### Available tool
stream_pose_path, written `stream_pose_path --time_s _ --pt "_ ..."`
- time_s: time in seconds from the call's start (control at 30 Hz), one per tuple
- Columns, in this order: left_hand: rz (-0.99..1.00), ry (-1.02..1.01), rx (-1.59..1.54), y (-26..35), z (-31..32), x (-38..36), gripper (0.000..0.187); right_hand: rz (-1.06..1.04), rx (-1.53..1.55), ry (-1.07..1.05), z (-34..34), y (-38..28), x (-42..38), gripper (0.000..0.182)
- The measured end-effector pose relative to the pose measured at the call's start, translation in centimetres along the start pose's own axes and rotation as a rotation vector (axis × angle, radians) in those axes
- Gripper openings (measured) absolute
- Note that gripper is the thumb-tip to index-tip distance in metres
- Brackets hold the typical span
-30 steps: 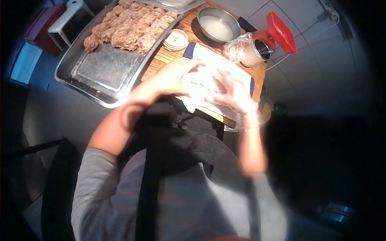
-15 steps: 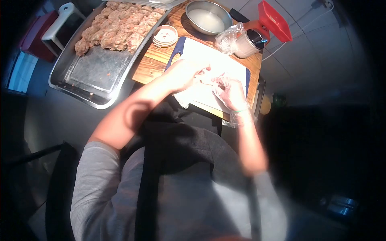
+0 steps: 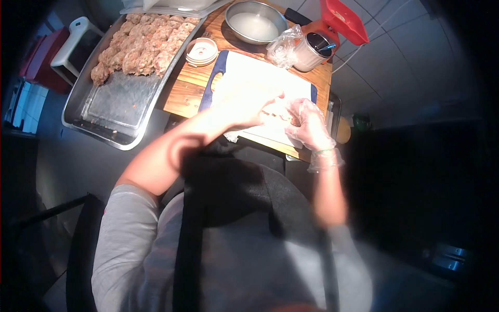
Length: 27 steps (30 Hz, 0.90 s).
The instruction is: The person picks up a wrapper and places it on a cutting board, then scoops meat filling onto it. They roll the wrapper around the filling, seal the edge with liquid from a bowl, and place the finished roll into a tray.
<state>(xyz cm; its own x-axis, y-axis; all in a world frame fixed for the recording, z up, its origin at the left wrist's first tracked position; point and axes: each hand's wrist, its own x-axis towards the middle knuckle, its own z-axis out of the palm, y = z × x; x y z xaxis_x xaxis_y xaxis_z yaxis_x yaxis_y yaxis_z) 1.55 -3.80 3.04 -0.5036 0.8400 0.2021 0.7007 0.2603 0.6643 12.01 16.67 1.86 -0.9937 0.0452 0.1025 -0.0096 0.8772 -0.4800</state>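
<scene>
Over a white cutting board (image 3: pixel 249 65) with blue ends, my two hands meet around a small pale piece of food (image 3: pixel 278 112) with reddish bits. My left hand (image 3: pixel 247 106) comes in from the left, its fingers bent against the piece, though strong glare washes out their outlines. In a clear plastic glove with a green band at the wrist, my right hand (image 3: pixel 310 125) curls thumb and fingers about the piece's right side. Bright light hides the food's exact shape.
Left of the board is a metal tray (image 3: pixel 112 140) with rows of raw meat mixture balls (image 3: pixel 140 49). Stacked round white lids (image 3: pixel 201 52), a metal bowl (image 3: pixel 254 23) of whitish liquid, crumpled plastic (image 3: pixel 284 48), a cup (image 3: pixel 310 54) and a red scale (image 3: pixel 343 21) sit behind on the wooden table (image 3: pixel 182 96).
The view has shifted slightly. My hands have moved a little lower in it, my right hand also rightward, and both stay at the food piece.
</scene>
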Motion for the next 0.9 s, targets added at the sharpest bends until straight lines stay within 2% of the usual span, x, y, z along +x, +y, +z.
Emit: stream_pose_path --time_s 0.07,0.1,0.17,0.2,0.23,0.3,0.33,0.4,0.43,0.47,0.57,0.6,0.67,0.73,0.8,0.9 --pt "0.023 -0.007 0.069 1.4 0.7 0.9 0.033 0.094 0.121 -0.014 0.9 1.0 -0.4 0.041" --pt "0.032 -0.014 0.103 1.8 0.9 1.1 0.033 0.04 0.105 0.0 0.7 1.2 -0.7 0.04" --pt "-0.063 -0.016 -0.148 1.9 1.2 1.4 0.033 -0.073 0.076 0.034 -0.2 1.2 -0.9 0.039" --pt "-0.051 0.002 -0.157 1.8 1.6 1.6 0.031 -0.057 0.124 0.128 -0.5 0.6 -1.3 0.037" --pt "-0.038 0.02 -0.166 1.6 2.0 1.8 0.031 -0.044 0.109 0.135 -0.6 0.7 -1.6 0.038" --pt "0.108 0.087 0.042 1.3 3.3 2.0 0.03 -0.013 0.076 0.144 -0.6 1.4 -2.4 0.038" --pt "0.025 0.064 -0.049 1.2 3.9 2.2 0.03 0.004 0.133 0.076 0.0 2.6 -2.5 0.04" --pt "-0.144 0.015 -0.227 2.2 4.1 2.5 0.029 0.059 0.256 0.093 0.7 3.8 -2.7 0.04" --pt "-0.128 -0.011 -0.188 2.5 3.9 2.6 0.03 0.086 0.32 0.102 0.9 4.1 -2.9 0.041" --pt "-0.111 -0.035 -0.146 2.8 3.5 2.7 0.03 0.023 0.287 0.063 -0.1 3.7 -2.9 0.04" --pt "0.03 -0.05 0.019 2.4 4.3 3.1 0.03 -0.068 0.006 0.195 -1.5 2.3 -3.3 0.04" --pt "0.092 -0.046 0.078 2.3 4.8 3.3 0.031 -0.076 0.025 0.131 -1.1 3.2 -3.5 0.042" --pt "-0.137 -0.129 -0.123 3.5 4.7 4.1 0.04 -0.047 0.202 0.181 1.4 6.4 -3.6 0.043" --pt "-0.131 -0.108 -0.122 3.4 4.6 3.6 0.056 0.036 0.31 0.141 1.8 7.5 -3.7 0.047" --pt "0.122 0.015 0.083 0.9 5.0 2.2 0.073 -0.028 0.149 0.19 -0.4 4.9 -3.9 0.048" --pt "-0.002 -0.027 0.098 -1.2 -0.9 -0.9 0.069 -0.052 0.017 0.213 -1.5 4.0 -4.9 0.052"
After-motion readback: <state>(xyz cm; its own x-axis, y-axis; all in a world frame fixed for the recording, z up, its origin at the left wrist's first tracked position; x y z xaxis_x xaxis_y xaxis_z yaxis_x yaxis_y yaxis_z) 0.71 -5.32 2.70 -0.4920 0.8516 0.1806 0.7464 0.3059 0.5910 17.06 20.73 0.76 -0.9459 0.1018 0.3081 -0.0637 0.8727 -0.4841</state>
